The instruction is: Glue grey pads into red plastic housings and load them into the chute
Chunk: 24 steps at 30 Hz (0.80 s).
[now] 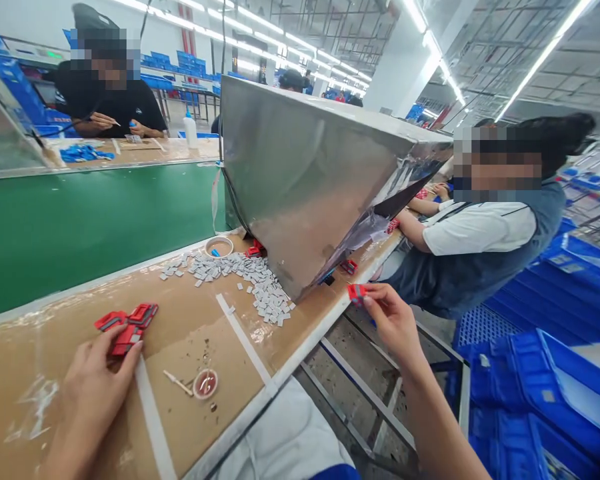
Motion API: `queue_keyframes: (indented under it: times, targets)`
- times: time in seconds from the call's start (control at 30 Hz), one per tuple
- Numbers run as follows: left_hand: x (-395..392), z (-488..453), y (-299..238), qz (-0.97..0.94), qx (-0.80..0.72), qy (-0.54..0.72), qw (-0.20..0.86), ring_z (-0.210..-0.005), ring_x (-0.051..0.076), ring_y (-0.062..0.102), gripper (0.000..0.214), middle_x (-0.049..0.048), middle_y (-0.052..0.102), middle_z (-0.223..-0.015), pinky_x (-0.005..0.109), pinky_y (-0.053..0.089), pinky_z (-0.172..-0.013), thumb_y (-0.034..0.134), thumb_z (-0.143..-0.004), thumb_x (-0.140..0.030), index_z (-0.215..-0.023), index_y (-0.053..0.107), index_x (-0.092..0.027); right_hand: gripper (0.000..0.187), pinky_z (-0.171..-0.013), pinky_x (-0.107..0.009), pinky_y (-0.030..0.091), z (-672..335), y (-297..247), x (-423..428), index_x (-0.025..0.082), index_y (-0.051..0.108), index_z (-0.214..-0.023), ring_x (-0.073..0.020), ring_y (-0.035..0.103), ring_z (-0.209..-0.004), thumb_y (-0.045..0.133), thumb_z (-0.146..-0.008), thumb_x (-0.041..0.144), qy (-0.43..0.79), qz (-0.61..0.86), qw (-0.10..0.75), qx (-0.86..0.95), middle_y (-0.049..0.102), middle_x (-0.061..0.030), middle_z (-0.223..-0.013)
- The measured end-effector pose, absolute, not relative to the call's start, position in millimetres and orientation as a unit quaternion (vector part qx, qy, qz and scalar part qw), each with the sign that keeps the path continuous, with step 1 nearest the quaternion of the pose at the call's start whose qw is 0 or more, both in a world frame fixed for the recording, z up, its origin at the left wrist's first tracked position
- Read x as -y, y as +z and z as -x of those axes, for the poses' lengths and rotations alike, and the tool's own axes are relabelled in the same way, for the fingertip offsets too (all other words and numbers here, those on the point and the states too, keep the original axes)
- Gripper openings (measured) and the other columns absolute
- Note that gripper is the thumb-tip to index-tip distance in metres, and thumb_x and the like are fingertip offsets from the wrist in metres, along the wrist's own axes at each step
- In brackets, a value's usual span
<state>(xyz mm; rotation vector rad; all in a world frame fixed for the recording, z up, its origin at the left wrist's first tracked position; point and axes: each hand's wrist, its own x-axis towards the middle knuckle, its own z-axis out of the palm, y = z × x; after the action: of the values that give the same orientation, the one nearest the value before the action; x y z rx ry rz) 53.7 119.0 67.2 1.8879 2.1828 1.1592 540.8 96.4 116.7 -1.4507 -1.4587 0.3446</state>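
Observation:
My left hand is closed on a small red and grey plastic part at the table's left, thumb and fingers on either side of it. Two similar red pieces lie against it. Out past the table's front edge, my right hand pinches another red plastic piece between thumb and fingertips. Small grey flat tiles are heaped in the middle of the table. Nearer me are a little cup of reddish liquid and a thin white stick.
A large sheet-metal housing stands on the cardboard-covered table. Beside the heap lies a tape roll. A green conveyor belt runs behind. One co-worker sits at right, near blue crates; another works across.

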Motion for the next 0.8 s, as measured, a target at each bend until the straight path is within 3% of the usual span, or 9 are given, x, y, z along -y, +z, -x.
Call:
queue_keyframes:
  times: [0.07,0.23,0.47,0.63,0.73,0.8]
  targets:
    - [-121.9,-51.9,63.8,-0.61,-0.708,0.354,0.032,-0.07,0.026,0.059,0.026,0.0011,0.059,-0.077,0.03,0.04,-0.059,0.061,-0.075,-0.047,-0.093,0.062,-0.029,0.022,-0.078,-0.037,0.049,-575.4,90.3,-115.0,0.019,0.058,-0.08,-0.0238,0.062,-0.092,0.055,-0.09,0.039,0.036,0.696,0.448,0.559,0.065,-0.011,-0.097]
    - [-118.8,-53.6,70.7,-0.54,-0.758,0.36,0.073,-0.063,0.024,0.061,0.026,-0.0018,0.063,-0.068,0.03,0.042,-0.056,0.063,-0.072,-0.045,-0.092,0.064,-0.028,0.014,-0.081,-0.04,0.046,-595.5,44.6,-173.6,0.018,0.057,-0.073,-0.024,0.055,-0.081,0.056,-0.082,0.028,0.0,0.735,0.39,0.555,0.059,-0.0093,-0.082]
    - [-113.4,-58.4,80.5,-0.397,-0.668,0.54,0.322,-0.081,0.02,0.07,0.034,-0.0024,0.075,-0.096,0.032,0.059,-0.072,0.068,-0.077,-0.045,-0.105,0.066,-0.025,0.015,-0.083,-0.042,0.045,-590.0,38.4,-206.6,0.015,0.063,-0.08,-0.0268,0.054,-0.085,0.053,-0.081,0.026,-0.045,0.753,0.363,0.547,0.058,-0.0139,-0.088]
    - [-107.7,-62.1,81.5,-0.345,-0.624,0.568,0.411,-0.084,0.021,0.07,0.056,0.0049,0.075,-0.104,0.029,0.059,-0.067,0.076,-0.069,-0.061,-0.106,0.07,-0.02,0.027,-0.08,-0.043,0.046,-575.5,59.4,-163.7,0.015,0.063,-0.08,-0.0281,0.058,-0.083,0.053,-0.084,0.039,-0.062,0.735,0.376,0.561,0.063,-0.015,-0.086]
    - [-103.7,-70.3,83.0,-0.331,-0.566,0.586,0.476,-0.08,0.018,0.07,0.053,0.0072,0.075,-0.095,0.026,0.056,-0.068,0.081,-0.066,-0.056,-0.099,0.072,-0.016,0.034,-0.066,-0.035,0.047,-548.1,70.9,-118.1,0.018,0.065,-0.084,-0.0221,0.06,-0.065,0.058,-0.085,0.052,0.019,0.695,0.405,0.593,0.066,-0.0076,-0.076]
    - [-102.9,-75.9,83.1,-0.296,-0.52,0.603,0.528,-0.075,0.017,0.069,0.05,0.009,0.075,-0.092,0.026,0.053,-0.064,0.081,-0.068,-0.053,-0.099,0.073,-0.014,0.034,-0.067,-0.033,0.048,-524.6,77.2,-95.0,0.02,0.066,-0.085,-0.0222,0.063,-0.067,0.062,-0.084,0.054,0.06,0.676,0.405,0.612,0.069,-0.0067,-0.077]
